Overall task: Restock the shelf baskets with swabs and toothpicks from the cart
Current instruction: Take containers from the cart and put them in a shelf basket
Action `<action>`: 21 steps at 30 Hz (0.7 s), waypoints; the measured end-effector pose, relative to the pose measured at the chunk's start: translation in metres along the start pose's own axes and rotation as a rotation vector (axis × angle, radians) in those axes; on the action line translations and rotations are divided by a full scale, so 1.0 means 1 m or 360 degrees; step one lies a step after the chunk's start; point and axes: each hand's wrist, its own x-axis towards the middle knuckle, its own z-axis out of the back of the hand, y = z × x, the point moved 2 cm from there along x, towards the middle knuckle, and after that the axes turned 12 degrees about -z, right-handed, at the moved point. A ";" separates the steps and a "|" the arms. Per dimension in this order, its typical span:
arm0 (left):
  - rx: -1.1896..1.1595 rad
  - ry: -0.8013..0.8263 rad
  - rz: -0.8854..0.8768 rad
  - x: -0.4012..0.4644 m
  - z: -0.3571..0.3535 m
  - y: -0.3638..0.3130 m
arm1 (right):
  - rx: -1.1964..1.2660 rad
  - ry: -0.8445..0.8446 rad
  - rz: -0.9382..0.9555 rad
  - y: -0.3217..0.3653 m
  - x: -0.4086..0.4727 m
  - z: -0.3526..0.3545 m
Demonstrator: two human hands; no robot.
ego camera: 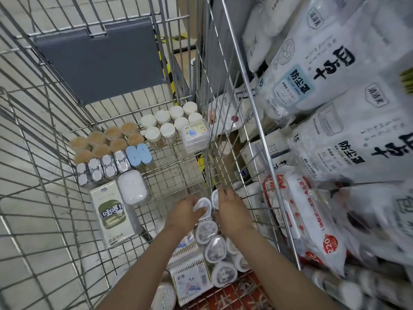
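Observation:
Both of my hands reach down into the wire cart. My left hand curls its fingers round a white-rimmed oval container at the top of a row of several like it. My right hand lies over the neighbouring white container, fingers bent down its side against the cart's right wall. Flat boxes of cotton swabs lie below my left forearm. At the cart's far end stand tan-topped toothpick jars and white-lidded jars.
A green-and-white box, a white oval case, silver tins, two blue-lidded jars and a stack of clear flat boxes sit in the cart. Shelves with white packaged goods rise on the right.

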 end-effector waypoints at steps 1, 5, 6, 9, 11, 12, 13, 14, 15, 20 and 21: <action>-0.0003 0.0004 0.0007 0.001 -0.001 -0.001 | -0.0016 0.0038 -0.0003 0.000 0.003 -0.002; -0.0018 0.0085 -0.0033 0.005 -0.005 -0.004 | -0.0071 0.0101 0.0035 -0.001 0.011 -0.004; -0.0018 0.0121 -0.0057 0.005 -0.004 -0.005 | -0.0063 0.0119 0.0053 -0.002 0.012 -0.003; -0.0101 0.0213 -0.0110 0.007 -0.001 -0.004 | -0.0012 0.0196 0.0105 -0.002 0.011 0.000; -0.0175 0.0229 -0.0098 0.007 0.000 -0.002 | 0.0060 0.0233 0.0116 -0.003 0.010 0.001; -0.0192 0.0219 -0.0090 0.007 0.000 -0.001 | 0.0118 0.0235 0.0113 -0.003 0.010 0.000; -0.0199 0.0208 -0.0076 0.007 0.000 0.000 | 0.0187 0.0228 0.0101 -0.004 0.010 -0.001; -0.0206 0.0189 -0.0062 0.006 0.000 -0.001 | 0.0248 0.0218 0.0090 -0.004 0.011 -0.001; -0.0210 0.0167 -0.0040 0.006 0.000 -0.001 | 0.0294 0.0209 0.0084 -0.004 0.011 -0.002; -0.0220 0.0110 -0.0011 0.004 -0.002 0.000 | 0.0311 0.0193 0.0098 -0.004 0.010 -0.002; -0.0236 0.0103 -0.0006 0.004 -0.002 0.001 | 0.0312 0.0180 0.0095 -0.004 0.010 -0.003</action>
